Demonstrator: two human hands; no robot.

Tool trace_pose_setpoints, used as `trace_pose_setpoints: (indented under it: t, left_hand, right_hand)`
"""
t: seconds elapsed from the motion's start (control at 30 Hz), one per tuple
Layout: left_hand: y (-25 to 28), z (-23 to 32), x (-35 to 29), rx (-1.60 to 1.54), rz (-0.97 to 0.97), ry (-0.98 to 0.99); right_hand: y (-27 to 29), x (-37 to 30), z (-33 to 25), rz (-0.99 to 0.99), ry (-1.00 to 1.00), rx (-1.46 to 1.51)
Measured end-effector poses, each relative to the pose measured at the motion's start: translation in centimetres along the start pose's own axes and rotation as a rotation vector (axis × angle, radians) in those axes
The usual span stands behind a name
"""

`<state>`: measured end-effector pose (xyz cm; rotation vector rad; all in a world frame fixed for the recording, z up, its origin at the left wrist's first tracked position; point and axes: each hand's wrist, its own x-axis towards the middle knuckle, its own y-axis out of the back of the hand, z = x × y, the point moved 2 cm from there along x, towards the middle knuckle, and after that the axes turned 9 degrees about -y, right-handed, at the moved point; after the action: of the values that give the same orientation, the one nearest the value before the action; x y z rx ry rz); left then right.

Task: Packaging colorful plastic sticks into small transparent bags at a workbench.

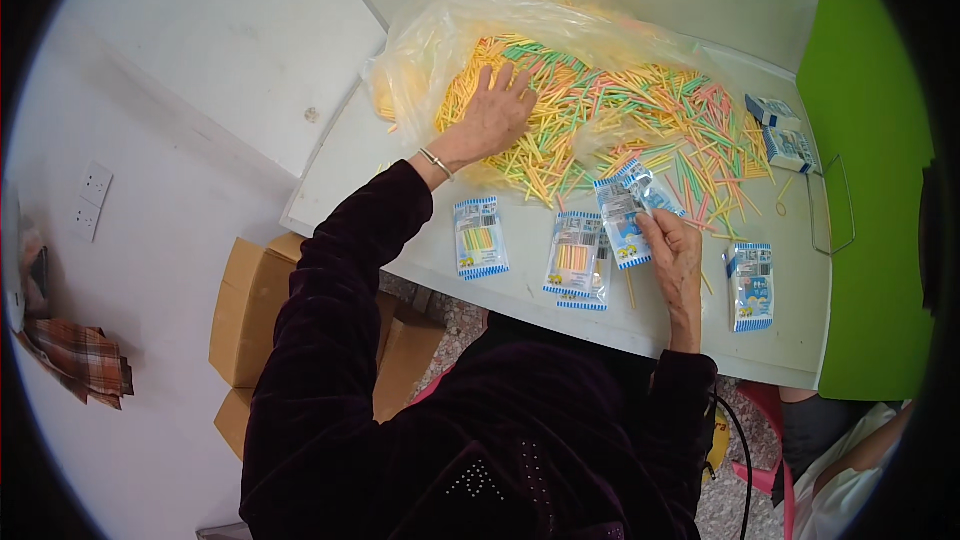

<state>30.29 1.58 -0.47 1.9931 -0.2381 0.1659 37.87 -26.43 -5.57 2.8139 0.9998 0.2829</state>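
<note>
My left hand (495,112) lies palm down, fingers spread, on a heap of thin coloured sticks (610,115) in yellow, green, pink and orange. The heap spills out of a clear plastic bag (520,30) onto the white table (780,340). My right hand (675,250) grips a small blue-and-white plastic packet (622,220) by its lower edge, just in front of the heap. A filled packet of sticks (479,237) lies to the left, a short stack of filled packets (577,260) sits beside my right hand, and another packet (751,285) lies to its right.
Two small blue-and-white boxes (780,130) sit at the table's far right, by a green panel (870,190). A thin wire loop (830,205) hangs at the table's right edge. Cardboard boxes (250,310) stand on the floor to the left. Another person's leg (850,450) shows at lower right.
</note>
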Motion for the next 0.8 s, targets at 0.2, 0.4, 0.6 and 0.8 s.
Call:
trace_pose_setpoints:
  t: [0.2, 0.4, 0.6, 0.8]
  left_hand:
    - [-3.4, 0.8, 1.7, 0.250, -0.062, -0.098]
    - [-4.2, 1.2, 3.1, 0.452, -0.100, -0.082]
    - [-4.5, 1.5, 4.0, 0.547, -0.230, -0.020]
    - [-4.4, -0.2, 2.7, 0.364, 0.046, -0.076]
  right_hand:
    - [0.1, -0.1, -0.1, 0.006, -0.035, 0.013]
    - [0.0, 0.0, 0.1, 0.005, -0.056, 0.033]
    - [0.1, 0.0, 0.6, 0.017, -0.010, 0.014]
    - [0.2, 0.1, 0.8, 0.023, -0.017, 0.015]
